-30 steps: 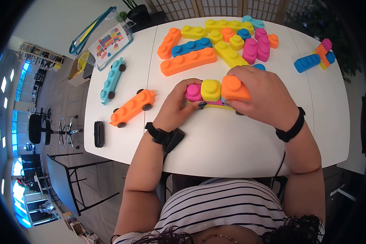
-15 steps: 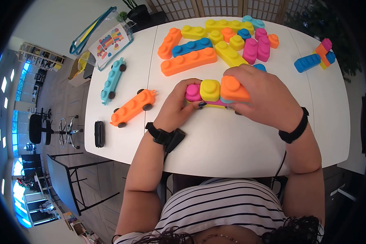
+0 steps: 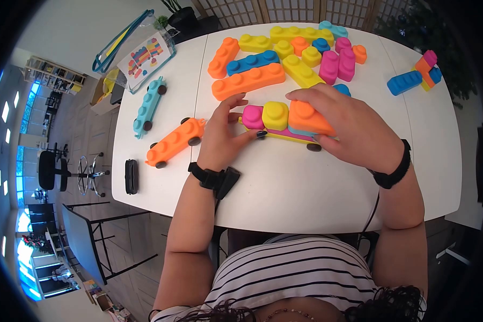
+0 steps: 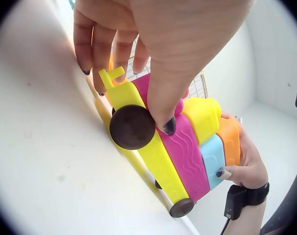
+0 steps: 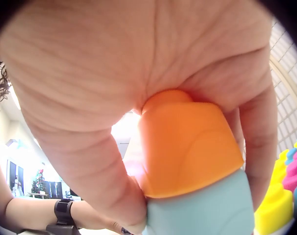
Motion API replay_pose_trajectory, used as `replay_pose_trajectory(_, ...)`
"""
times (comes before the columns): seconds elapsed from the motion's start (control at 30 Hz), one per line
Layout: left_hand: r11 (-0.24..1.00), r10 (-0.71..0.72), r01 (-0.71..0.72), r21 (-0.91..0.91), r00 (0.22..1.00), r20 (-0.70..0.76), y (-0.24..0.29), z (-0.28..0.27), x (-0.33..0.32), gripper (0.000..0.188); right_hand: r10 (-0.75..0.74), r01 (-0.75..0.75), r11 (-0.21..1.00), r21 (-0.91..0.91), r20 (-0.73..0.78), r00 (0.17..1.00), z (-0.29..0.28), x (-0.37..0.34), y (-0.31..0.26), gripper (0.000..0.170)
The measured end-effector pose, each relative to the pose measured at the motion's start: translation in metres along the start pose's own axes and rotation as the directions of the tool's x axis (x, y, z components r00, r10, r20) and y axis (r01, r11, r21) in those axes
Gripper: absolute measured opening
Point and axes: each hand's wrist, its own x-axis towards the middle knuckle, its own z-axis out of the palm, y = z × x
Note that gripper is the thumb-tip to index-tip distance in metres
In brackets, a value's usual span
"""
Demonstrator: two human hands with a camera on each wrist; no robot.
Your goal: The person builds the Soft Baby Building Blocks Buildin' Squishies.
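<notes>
orange block (image 3: 309, 117) in right grip (image 3: 354, 122), left grip (image 3: 220, 135) loose, yellow bar (image 3: 301, 72) just beyond

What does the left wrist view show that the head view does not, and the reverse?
Only the left wrist view shows wavy lines on the magenta block.
Only the head view shows the black case and striped shirt.
Both show the left hand, right hand, yellow block, orange block and yellow wheeled base.
</notes>
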Motion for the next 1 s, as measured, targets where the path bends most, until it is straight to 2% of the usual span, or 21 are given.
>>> replay_pose_trajectory(0.53,1.000,0.023,-0.024,-0.016,0.999,-0.028,0.0039,-0.0012,0.0000,0.074,0.032,-0.031,0.998,0.052,-0.006,0.999,0.0027,-0.0003,0.0055,0.070)
replay_pose_trajectory(0.73,0.999,-0.043,0.041,0.031,0.998,0.054,0.0013,0.0000,-0.0032,0.064,0.030,-0.030,0.998,0.048,-0.002,1.000,0.0036,0.0012,0.0023,0.070)
replay_pose_trajectory(0.8,0.999,0.023,-0.025,0.044,0.999,0.038,0.0015,-0.0004,-0.0028,0.059,0.025,-0.024,0.998,0.051,-0.012,1.000,0.0050,0.0013,0.0030,0.070)
replay_pose_trajectory(0.9,0.994,0.053,-0.051,0.092,0.998,-0.021,0.0009,-0.0011,-0.0012,0.058,0.027,-0.026,0.998,0.057,-0.022,0.999,0.0055,0.0016,0.0030,0.070)
replay_pose_trajectory(1.0,0.998,0.034,-0.034,0.060,0.999,-0.002,-0.0005,-0.0006,-0.0016,0.060,0.040,-0.039,0.997,0.064,-0.014,0.999,0.0052,0.0022,0.0017,0.070)
